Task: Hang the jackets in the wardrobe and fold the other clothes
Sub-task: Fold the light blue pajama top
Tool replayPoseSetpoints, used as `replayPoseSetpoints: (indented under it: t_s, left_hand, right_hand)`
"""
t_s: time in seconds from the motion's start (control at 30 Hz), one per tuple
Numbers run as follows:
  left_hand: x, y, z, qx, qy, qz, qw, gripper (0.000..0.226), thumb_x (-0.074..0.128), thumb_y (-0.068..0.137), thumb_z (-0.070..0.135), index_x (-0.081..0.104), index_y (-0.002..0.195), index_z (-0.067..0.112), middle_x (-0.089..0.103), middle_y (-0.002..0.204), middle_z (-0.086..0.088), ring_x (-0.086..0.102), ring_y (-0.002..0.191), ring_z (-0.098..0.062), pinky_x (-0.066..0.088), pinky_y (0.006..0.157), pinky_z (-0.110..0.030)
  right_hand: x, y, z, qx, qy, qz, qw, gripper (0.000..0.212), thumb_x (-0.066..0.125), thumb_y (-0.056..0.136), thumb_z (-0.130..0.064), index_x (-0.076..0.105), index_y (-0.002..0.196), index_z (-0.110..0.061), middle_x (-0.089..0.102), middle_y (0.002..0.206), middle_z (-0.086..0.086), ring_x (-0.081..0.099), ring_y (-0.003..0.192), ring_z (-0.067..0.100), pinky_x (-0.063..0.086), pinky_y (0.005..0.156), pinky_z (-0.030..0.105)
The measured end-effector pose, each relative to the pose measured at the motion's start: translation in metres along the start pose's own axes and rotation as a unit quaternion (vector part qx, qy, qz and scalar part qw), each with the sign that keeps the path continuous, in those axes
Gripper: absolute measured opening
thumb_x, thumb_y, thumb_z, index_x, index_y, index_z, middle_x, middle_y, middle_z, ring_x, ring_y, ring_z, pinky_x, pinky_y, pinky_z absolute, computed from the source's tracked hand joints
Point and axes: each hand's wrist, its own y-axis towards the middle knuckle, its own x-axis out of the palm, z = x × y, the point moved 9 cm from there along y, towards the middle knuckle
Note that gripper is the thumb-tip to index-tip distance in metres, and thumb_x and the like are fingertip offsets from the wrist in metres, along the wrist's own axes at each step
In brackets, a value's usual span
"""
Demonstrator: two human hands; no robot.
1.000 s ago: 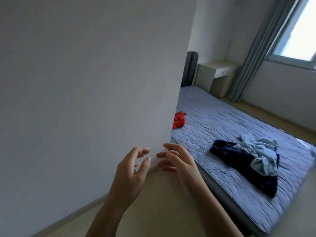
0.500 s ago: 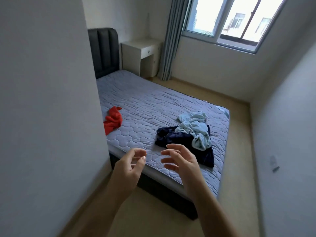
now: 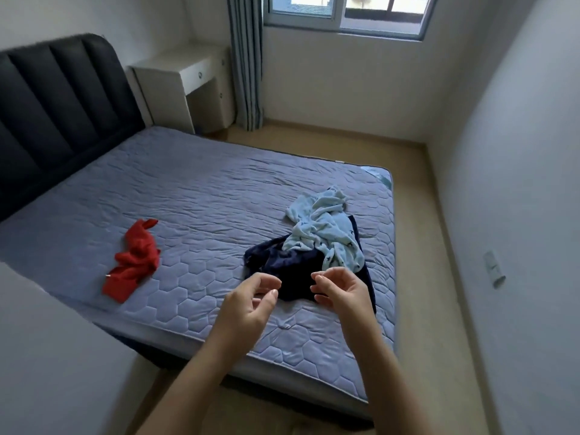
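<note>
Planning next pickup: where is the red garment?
Head view: the red garment lies alone on the left of the bed, apart from the clothes pile.

Crumpled red garment lies apart from pale-blue garment heaped on navy garment.

A single wide-angle view, worn on the head, looks forward and down from above at the bed, whose near edge lies close below. The left hand and right hand enter from 6 o'clock, nearest the lens. The headboard sits at 10 o'clock, the window at 12 o'clock, farthest off. A wall crowds in close at 8 o'clock.
</note>
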Motion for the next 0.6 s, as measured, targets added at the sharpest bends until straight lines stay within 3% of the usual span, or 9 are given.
replayPoseSetpoints:
  t_s: [0.2, 0.33, 0.47, 0.53, 0.6]
  left_hand:
    - [0.058, 0.159, -0.046, -0.003, 0.019, -0.045, 0.999, 0.021, 0.057, 0.092, 0.014, 0.062, 0.092, 0.034, 0.066, 0.091, 0.016, 0.06, 0.086, 0.004, 0.045, 0.073, -0.008]
    - [0.111, 0.261, -0.125, -0.026, 0.049, -0.074, 0.996, 0.017, 0.057, 0.09, 0.017, 0.061, 0.094, 0.033, 0.065, 0.094, 0.016, 0.06, 0.088, 0.002, 0.05, 0.081, -0.023]
    - [0.18, 0.329, -0.248, -0.057, 0.172, -0.16, 0.97, 0.028, 0.053, 0.091, 0.024, 0.057, 0.119, 0.026, 0.059, 0.122, 0.009, 0.052, 0.114, -0.008, 0.043, 0.098, -0.03]
    - [0.21, 0.351, -0.312, -0.074, 0.23, -0.201, 0.949, 0.044, 0.053, 0.091, 0.029, 0.046, 0.134, 0.026, 0.046, 0.141, 0.006, 0.04, 0.129, -0.012, 0.037, 0.106, -0.034]
    - [0.235, 0.368, -0.372, -0.096, 0.294, -0.238, 0.921, 0.065, 0.055, 0.089, 0.038, 0.027, 0.147, 0.03, 0.022, 0.156, 0.001, 0.02, 0.142, -0.019, 0.029, 0.113, -0.04]
  right_hand:
    - [-0.035, 0.176, 0.029, 0.051, -0.026, 0.012, 0.998, 0.013, 0.065, 0.088, -0.004, 0.06, 0.079, -0.012, 0.072, 0.083, 0.004, 0.066, 0.07, 0.012, 0.052, 0.066, 0.026]
    - [-0.059, 0.276, 0.09, 0.084, -0.075, 0.023, 0.993, 0.011, 0.07, 0.085, -0.008, 0.064, 0.077, -0.013, 0.067, 0.073, 0.005, 0.065, 0.065, 0.01, 0.051, 0.062, 0.025]
    - [-0.104, 0.355, 0.187, 0.116, -0.176, 0.067, 0.975, 0.012, 0.07, 0.085, -0.013, 0.069, 0.074, -0.016, 0.068, 0.071, -0.003, 0.062, 0.066, 0.008, 0.048, 0.06, 0.019]
    - [-0.127, 0.387, 0.24, 0.124, -0.265, 0.082, 0.953, 0.011, 0.067, 0.087, -0.018, 0.073, 0.078, -0.02, 0.071, 0.081, -0.007, 0.064, 0.083, 0.01, 0.049, 0.073, 0.022]
    - [-0.142, 0.414, 0.292, 0.141, -0.351, 0.075, 0.923, 0.019, 0.064, 0.088, -0.021, 0.072, 0.105, -0.017, 0.069, 0.112, -0.001, 0.06, 0.111, 0.016, 0.045, 0.095, 0.029]
